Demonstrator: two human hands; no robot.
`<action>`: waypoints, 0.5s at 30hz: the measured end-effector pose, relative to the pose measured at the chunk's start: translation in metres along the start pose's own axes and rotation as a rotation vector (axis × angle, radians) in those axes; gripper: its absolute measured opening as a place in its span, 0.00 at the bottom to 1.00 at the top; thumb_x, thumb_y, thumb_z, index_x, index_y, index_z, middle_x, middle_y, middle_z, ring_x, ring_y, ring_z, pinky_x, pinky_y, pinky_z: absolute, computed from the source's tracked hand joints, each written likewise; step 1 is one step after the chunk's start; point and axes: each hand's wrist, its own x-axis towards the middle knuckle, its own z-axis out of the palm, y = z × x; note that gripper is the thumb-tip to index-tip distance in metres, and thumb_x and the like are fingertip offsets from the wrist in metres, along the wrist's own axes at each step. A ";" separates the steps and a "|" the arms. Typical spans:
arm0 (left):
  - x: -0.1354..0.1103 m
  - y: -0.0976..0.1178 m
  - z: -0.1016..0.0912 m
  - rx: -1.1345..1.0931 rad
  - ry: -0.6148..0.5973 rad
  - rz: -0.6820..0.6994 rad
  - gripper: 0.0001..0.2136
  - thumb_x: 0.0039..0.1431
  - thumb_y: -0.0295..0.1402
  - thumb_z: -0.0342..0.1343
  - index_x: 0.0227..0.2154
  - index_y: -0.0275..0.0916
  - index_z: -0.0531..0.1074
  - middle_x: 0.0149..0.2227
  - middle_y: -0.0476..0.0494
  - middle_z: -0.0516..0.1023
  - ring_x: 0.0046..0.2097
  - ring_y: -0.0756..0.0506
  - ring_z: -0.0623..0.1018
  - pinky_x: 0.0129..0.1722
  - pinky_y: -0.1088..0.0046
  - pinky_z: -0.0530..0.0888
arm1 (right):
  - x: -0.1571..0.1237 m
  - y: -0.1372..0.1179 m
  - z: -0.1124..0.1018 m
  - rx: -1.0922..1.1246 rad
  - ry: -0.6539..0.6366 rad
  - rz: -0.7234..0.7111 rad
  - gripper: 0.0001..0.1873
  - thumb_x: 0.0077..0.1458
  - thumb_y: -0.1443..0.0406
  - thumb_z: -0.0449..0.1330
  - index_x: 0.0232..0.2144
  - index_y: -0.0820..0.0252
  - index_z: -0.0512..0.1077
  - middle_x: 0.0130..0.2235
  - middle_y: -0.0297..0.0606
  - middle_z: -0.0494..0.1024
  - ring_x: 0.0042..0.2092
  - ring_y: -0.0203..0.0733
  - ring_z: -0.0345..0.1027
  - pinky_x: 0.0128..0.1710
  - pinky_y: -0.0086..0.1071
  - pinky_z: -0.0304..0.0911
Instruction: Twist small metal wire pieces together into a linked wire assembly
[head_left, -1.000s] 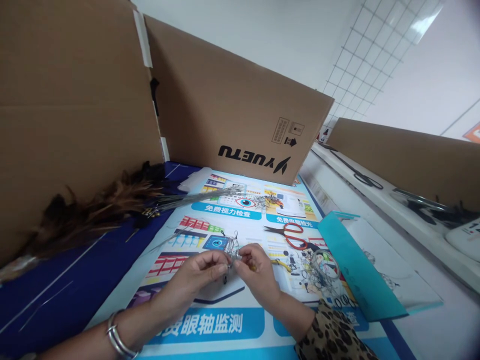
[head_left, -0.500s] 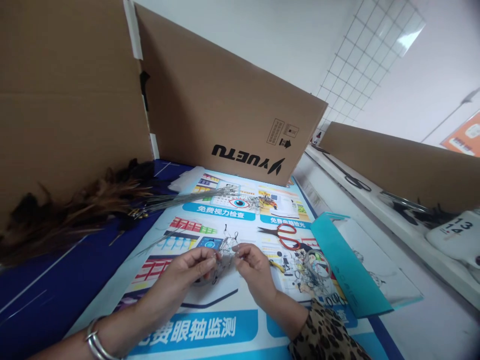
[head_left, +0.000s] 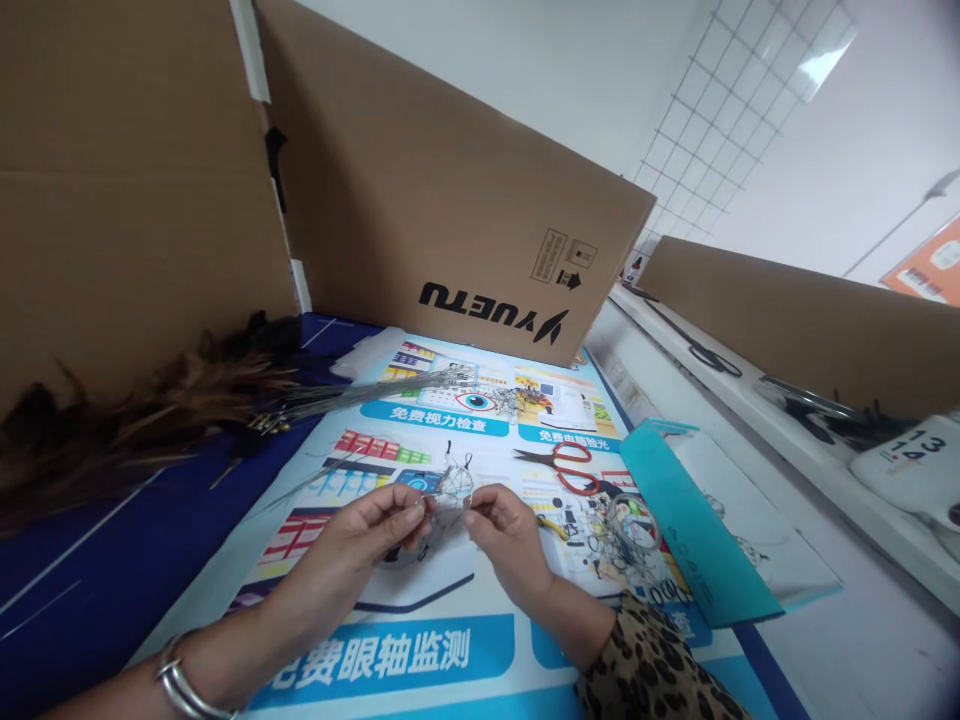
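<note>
My left hand point(head_left: 382, 525) pinches a thin wire point(head_left: 448, 508) between thumb and fingertips. Close by on its right, my right hand point(head_left: 506, 530) is closed in a pinch at the other side of the same thin strands. Just beyond my fingertips rises a loose tangle of thin line point(head_left: 454, 478) with small black loops at its ends. Some of the strands are too fine to follow, and part of them is hidden behind my fingers.
Red-handled scissors point(head_left: 559, 465) lie beyond my right hand. A wire heap point(head_left: 622, 535) with rings sits at the right, beside a teal box point(head_left: 697, 530). Long thin wires point(head_left: 375, 395) and brown feathers point(head_left: 172, 390) lie at the left. Cardboard panels point(head_left: 450, 200) stand behind.
Both hands stay pinched close together, with only small finger movements. The tangle's black loops have shifted slightly, and the view has moved a little.
</note>
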 end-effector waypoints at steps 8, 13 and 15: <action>0.000 -0.002 -0.002 -0.058 -0.004 -0.001 0.06 0.57 0.35 0.53 0.32 0.37 0.69 0.27 0.48 0.69 0.30 0.50 0.66 0.31 0.74 0.62 | 0.003 0.006 0.001 0.061 -0.009 0.018 0.10 0.43 0.70 0.61 0.32 0.60 0.69 0.26 0.30 0.68 0.28 0.31 0.60 0.27 0.25 0.56; 0.002 -0.004 -0.005 -0.132 0.004 -0.005 0.06 0.57 0.34 0.54 0.31 0.37 0.69 0.28 0.47 0.70 0.30 0.50 0.67 0.30 0.75 0.63 | 0.004 0.004 0.000 -0.004 0.017 0.086 0.06 0.45 0.70 0.59 0.30 0.60 0.70 0.25 0.31 0.69 0.25 0.30 0.60 0.25 0.25 0.56; 0.003 -0.005 -0.006 -0.160 0.005 -0.005 0.06 0.57 0.34 0.53 0.30 0.37 0.69 0.29 0.47 0.70 0.30 0.51 0.67 0.30 0.75 0.64 | 0.004 0.004 -0.001 -0.026 0.016 0.112 0.04 0.45 0.69 0.59 0.28 0.60 0.70 0.24 0.30 0.69 0.24 0.30 0.59 0.24 0.26 0.56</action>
